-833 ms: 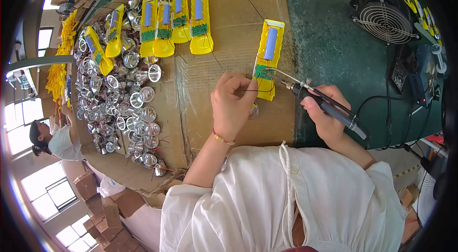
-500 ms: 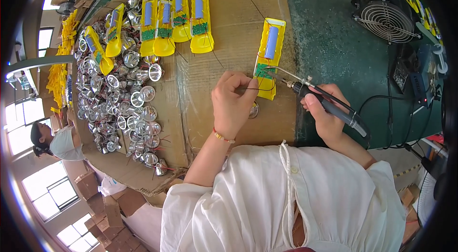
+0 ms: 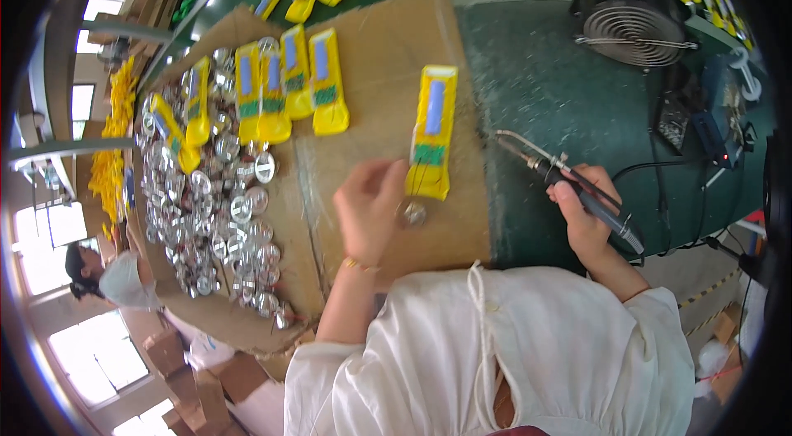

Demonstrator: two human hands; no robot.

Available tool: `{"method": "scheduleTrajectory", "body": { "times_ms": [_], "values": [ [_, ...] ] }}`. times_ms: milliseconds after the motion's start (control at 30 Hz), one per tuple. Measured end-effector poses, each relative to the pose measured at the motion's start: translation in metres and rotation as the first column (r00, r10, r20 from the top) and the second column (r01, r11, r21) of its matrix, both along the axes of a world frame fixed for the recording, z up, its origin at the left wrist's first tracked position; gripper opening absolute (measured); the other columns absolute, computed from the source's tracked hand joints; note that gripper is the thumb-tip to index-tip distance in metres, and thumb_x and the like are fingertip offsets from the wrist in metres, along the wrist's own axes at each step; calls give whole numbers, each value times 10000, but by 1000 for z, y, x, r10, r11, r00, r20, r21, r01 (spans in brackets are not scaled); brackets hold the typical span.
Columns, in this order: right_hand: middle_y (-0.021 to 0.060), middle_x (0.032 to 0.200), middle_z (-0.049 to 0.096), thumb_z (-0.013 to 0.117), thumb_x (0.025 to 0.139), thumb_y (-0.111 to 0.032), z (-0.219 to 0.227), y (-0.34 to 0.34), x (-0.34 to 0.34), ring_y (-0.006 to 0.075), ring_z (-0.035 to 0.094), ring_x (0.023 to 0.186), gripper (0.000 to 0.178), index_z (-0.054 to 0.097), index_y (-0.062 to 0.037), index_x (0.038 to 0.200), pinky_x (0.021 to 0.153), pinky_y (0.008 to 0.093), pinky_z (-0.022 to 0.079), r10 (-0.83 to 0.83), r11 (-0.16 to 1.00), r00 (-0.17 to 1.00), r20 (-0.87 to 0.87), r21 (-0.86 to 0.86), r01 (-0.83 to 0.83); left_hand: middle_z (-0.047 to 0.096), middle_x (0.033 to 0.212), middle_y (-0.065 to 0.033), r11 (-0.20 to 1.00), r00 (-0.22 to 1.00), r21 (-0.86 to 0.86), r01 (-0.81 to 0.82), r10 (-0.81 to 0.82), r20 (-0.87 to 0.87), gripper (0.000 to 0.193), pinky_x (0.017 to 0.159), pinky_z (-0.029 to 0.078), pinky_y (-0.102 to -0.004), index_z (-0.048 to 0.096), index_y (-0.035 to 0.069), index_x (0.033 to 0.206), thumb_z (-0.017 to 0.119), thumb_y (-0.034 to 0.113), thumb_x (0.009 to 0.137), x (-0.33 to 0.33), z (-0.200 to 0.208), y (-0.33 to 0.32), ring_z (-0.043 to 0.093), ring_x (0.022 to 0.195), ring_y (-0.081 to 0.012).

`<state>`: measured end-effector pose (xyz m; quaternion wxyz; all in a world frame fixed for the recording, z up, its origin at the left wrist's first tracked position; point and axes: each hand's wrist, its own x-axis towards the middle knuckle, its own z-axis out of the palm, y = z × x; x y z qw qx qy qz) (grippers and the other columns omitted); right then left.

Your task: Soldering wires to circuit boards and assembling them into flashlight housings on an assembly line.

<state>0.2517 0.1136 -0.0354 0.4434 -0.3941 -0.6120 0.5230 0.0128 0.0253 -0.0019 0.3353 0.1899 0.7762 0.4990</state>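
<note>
My right hand (image 3: pixel 585 226) is closed around the dark handle of a soldering iron (image 3: pixel 609 218). A thin curved metal tube runs along the iron, and its front end is over the green tabletop, apart from the work. Left of it, on the cardboard, lies a yellow plastic housing (image 3: pixel 437 170) with a blue cylindrical cell (image 3: pixel 435 108) and a green circuit board (image 3: pixel 428 155). Dark wire shows at the housing's lower part. Beside that end is my left hand (image 3: pixel 368 212), fingers curled and blurred. A small silvery reflector cup (image 3: pixel 414 213) sits just below the housing.
Several similar yellow housings (image 3: pixel 330 116) lie at the left, partly over a heap of silvery reflector cups (image 3: pixel 239 209). A black fan with a round grille (image 3: pixel 631 33) stands far right, near a soldering station (image 3: pixel 716 139) with cables. More housings line the far edge. Another person (image 3: pixel 124 279) is at left.
The iron has moved away from the circuit board, to the right. My left hand has shifted slightly left and down from the board. The whole view has shifted a little.
</note>
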Motion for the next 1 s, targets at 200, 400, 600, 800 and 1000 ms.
{"method": "scheduleTrajectory", "body": {
  "times_ms": [200,400,600,800,1000],
  "values": [
    [59,709,602,667,777,-86,-3,15,35,91,552,607,164,564,4,868,569,234,457,-48,999,990,132,14,46,551,510,-12,862,813,-234,449,-503,-292,171,440,389,-212,641,-16,736,603,137,801,-16,5,26,487,480,-29],
    [95,760,607,681,755,-44,2,18,30,132,583,638,157,573,1,860,559,243,456,16,999,997,74,39,-19,619,652,-143,666,404,-418,618,-725,-558,204,592,490,-369,671,49,711,574,227,733,-3,35,195,605,606,-300],
    [118,732,607,690,715,1,-8,27,28,198,599,598,215,543,-5,872,535,277,469,104,990,995,-1,95,-103,650,806,-139,792,462,-413,450,-603,-651,246,719,508,-375,700,119,808,587,328,745,21,0,374,625,764,-316],
    [140,737,626,695,691,-1,-10,38,31,231,612,627,217,541,-1,844,544,312,481,65,994,997,-50,92,-60,493,1173,-82,907,280,-74,415,-204,-938,339,880,400,-430,678,137,813,694,448,680,-23,8,379,433,1120,-310],
    [138,734,626,696,691,-1,-13,40,30,226,610,622,217,538,1,840,543,309,477,105,986,994,2,127,-104,321,1364,-79,815,345,-420,400,-559,-754,341,930,374,-442,689,179,873,619,480,728,-22,-28,364,374,1155,-375]
  ]
}}
